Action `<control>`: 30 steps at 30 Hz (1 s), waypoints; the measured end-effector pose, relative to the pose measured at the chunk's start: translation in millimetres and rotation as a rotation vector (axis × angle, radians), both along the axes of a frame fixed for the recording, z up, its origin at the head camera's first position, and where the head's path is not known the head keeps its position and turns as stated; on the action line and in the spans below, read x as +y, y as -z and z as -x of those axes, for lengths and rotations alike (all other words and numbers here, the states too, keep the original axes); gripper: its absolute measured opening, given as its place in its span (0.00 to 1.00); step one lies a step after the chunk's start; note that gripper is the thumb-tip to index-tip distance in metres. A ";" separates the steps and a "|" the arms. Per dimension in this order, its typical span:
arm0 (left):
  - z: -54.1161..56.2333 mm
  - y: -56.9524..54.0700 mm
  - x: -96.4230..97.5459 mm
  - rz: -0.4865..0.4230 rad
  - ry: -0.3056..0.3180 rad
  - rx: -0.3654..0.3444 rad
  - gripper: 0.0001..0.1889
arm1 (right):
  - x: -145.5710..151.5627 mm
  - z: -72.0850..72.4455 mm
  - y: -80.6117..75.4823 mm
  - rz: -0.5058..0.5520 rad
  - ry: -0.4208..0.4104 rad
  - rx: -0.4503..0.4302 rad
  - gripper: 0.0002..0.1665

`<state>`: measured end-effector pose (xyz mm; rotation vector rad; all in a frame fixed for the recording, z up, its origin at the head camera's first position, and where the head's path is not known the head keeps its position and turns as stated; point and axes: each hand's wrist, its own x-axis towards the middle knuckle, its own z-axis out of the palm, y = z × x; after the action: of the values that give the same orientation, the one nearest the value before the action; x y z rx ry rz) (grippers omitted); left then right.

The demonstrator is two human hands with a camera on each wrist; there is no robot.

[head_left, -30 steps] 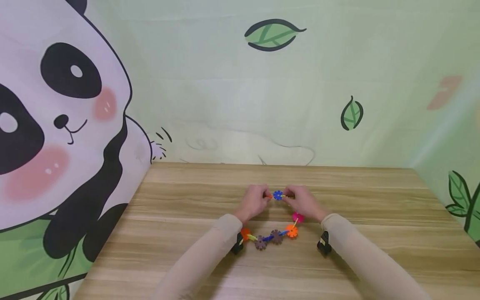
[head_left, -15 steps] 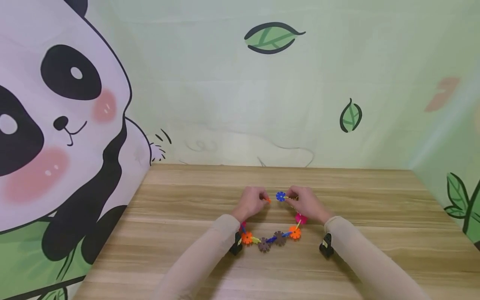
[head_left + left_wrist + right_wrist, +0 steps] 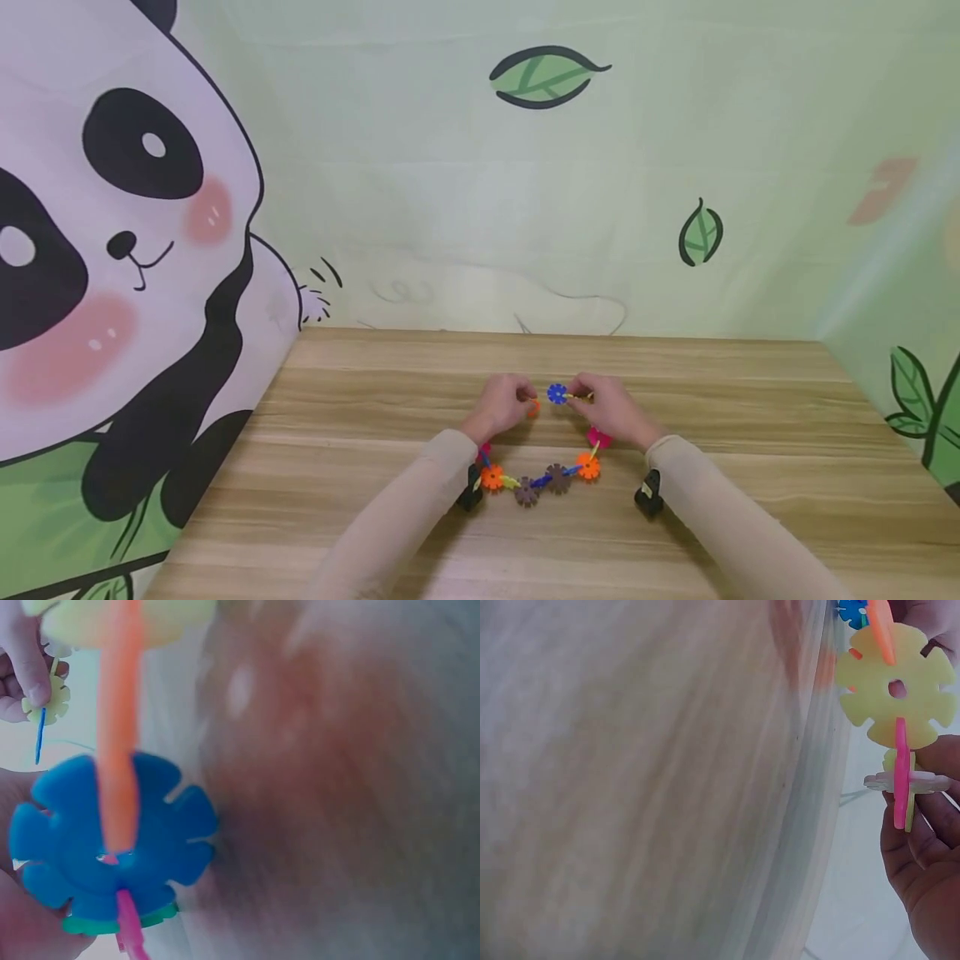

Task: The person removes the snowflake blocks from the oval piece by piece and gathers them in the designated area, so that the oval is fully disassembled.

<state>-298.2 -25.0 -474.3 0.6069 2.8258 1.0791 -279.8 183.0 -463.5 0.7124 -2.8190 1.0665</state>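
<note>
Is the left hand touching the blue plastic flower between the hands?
Apart. The head view shows a gap between the left hand and the blue plastic flower.

Head view: from above table (image 3: 247, 500), facing forward and down, well back, takes in far wall (image 3: 420, 150). Both wrist views: close to disc chain (image 3: 557, 477); chain shared with head view.

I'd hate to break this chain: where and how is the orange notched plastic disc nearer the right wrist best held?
Probably pinch the orange notched plastic disc by its near rim, from the person's side: that edge looks free, its face turns up, while a thin blue piece joins its left and a thin yellow piece its far edge.
</note>
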 end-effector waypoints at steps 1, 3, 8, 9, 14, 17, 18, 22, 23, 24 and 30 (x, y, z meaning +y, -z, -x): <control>-0.6 -0.2 -0.2 -0.012 -0.004 -0.003 0.04 | 0.1 -0.1 0.7 0.005 -0.002 0.001 0.04; -1.9 -1.8 -0.2 -0.041 -0.019 -0.016 0.05 | 0.6 0.0 1.5 0.009 -0.006 0.007 0.04; -4.6 -8.9 1.1 -0.143 -0.063 -0.067 0.08 | 0.4 1.3 -0.5 0.004 -0.002 0.028 0.03; -4.9 -10.0 1.4 -0.162 -0.068 -0.076 0.08 | 0.0 1.8 -1.4 0.003 -0.002 0.031 0.03; -6.1 -13.3 1.9 -0.261 -0.086 -0.154 0.09 | -3.0 4.1 -5.6 0.010 -0.016 0.028 0.03; -6.8 -14.1 1.7 -0.313 -0.090 -0.204 0.08 | -4.1 6.3 -6.6 0.022 -0.036 0.039 0.03; -7.2 -14.5 1.7 -0.327 -0.090 -0.218 0.08 | -4.3 6.9 -6.7 0.025 -0.040 0.044 0.03; -8.9 -16.6 2.9 -0.368 -0.090 -0.265 0.09 | -5.0 8.7 -7.0 0.030 -0.045 0.043 0.04; -9.3 -17.0 3.4 -0.377 -0.089 -0.277 0.09 | -5.3 8.9 -7.1 0.029 -0.043 0.036 0.04; -9.6 -17.6 3.9 -0.389 -0.088 -0.289 0.09 | -5.5 9.0 -7.1 0.026 -0.048 0.033 0.04; -8.5 -16.9 5.0 -0.444 -0.098 -0.364 0.08 | -7.3 10.3 -7.0 0.012 -0.074 0.010 0.03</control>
<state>-289.7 -20.0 -457.4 0.2538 2.3371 1.6610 -290.1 175.7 -456.5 0.8247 -2.7956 1.0865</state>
